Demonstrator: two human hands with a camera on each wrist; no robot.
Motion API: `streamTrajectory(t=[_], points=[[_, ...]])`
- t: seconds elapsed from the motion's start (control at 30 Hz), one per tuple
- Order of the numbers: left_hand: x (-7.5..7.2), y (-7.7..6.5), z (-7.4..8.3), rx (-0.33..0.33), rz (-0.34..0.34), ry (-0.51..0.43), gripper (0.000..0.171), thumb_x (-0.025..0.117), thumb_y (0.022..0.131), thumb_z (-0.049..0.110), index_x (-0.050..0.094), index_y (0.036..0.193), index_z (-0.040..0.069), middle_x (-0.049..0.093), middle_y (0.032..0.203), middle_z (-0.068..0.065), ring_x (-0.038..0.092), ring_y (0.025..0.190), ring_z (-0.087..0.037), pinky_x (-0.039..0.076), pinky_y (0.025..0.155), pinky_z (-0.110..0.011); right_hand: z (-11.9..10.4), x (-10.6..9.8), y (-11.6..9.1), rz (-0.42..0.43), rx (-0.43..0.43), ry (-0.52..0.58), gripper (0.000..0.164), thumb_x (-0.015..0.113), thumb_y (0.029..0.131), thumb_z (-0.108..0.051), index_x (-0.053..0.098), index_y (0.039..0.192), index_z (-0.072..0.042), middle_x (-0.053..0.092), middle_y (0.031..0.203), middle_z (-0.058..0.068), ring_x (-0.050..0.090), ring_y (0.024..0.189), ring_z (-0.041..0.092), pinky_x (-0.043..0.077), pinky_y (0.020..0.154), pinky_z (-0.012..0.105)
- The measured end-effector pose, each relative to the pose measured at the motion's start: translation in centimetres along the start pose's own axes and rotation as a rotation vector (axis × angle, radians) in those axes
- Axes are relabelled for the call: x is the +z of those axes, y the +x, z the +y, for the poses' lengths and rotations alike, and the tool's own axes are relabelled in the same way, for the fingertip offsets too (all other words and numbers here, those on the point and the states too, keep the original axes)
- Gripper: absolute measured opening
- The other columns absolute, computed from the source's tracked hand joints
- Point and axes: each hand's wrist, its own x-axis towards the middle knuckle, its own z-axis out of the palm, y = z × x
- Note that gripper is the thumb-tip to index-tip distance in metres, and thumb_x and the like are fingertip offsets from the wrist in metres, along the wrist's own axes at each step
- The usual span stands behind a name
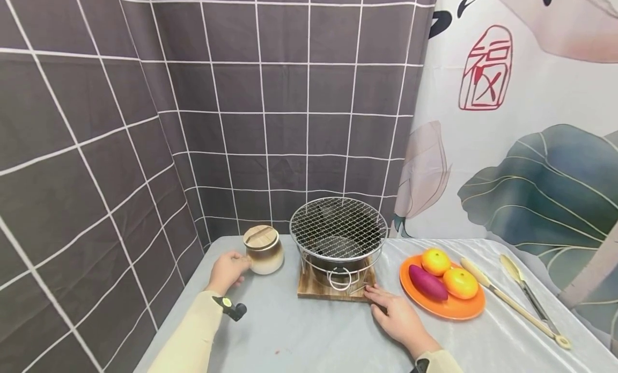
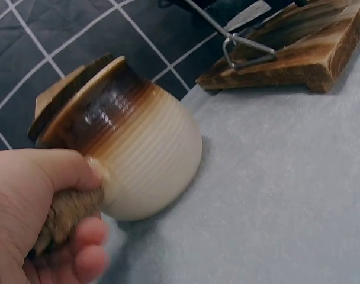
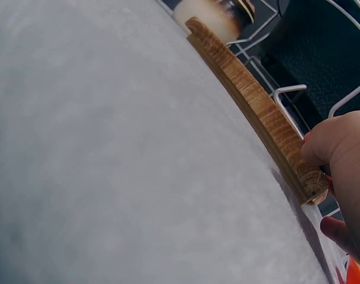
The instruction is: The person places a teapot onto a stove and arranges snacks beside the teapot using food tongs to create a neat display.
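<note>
A brown-and-cream ceramic pot [image 1: 266,257] with a wooden lid [image 1: 260,236] stands on the table at the back left. My left hand [image 1: 229,271] grips its side handle [image 2: 70,216], thumb on top and fingers curled below, in the left wrist view. To the right, a round tabletop grill [image 1: 338,228] with a wire mesh top sits on a wooden board [image 1: 314,290]. My right hand [image 1: 398,319] holds the board's front right corner, its fingers bent around the wood in the right wrist view, where some fingertips are hidden.
Right of the board, an orange plate [image 1: 446,311] bears two orange fruits [image 1: 461,283] and a purple sweet potato [image 1: 427,283]. Wooden-ended tongs [image 1: 516,303] lie beside it. A dark grid-patterned curtain [image 1: 289,88] hangs close behind and at the left.
</note>
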Motion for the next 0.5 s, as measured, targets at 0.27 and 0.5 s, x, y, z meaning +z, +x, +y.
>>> streamTrajectory(t=[0.27, 0.5], points=[[-0.34, 0.27, 0.0, 0.039, 0.0, 0.0, 0.027, 0.074, 0.085, 0.029, 0.069, 0.095, 0.004, 0.063, 0.066, -0.009, 0.054, 0.049, -0.018, 0.044, 0.045, -0.029, 0.16, 0.3, 0.0, 0.002, 0.001, 0.004, 0.035, 0.075, 0.081, -0.002, 0.076, 0.116, -0.006, 0.071, 0.124, 0.008, 0.065, 0.119, 0.032, 0.05, 0.099, 0.052], [-0.29, 0.14, -0.13, 0.072, -0.022, 0.028, 0.023, 0.074, 0.084, 0.027, 0.067, 0.092, 0.007, 0.055, 0.055, -0.002, 0.05, 0.044, -0.016, 0.042, 0.043, -0.028, 0.22, 0.19, -0.19, 0.001, 0.004, -0.002, 0.035, 0.075, 0.081, -0.003, 0.076, 0.116, -0.006, 0.071, 0.125, 0.007, 0.064, 0.119, 0.032, 0.049, 0.099, 0.052]])
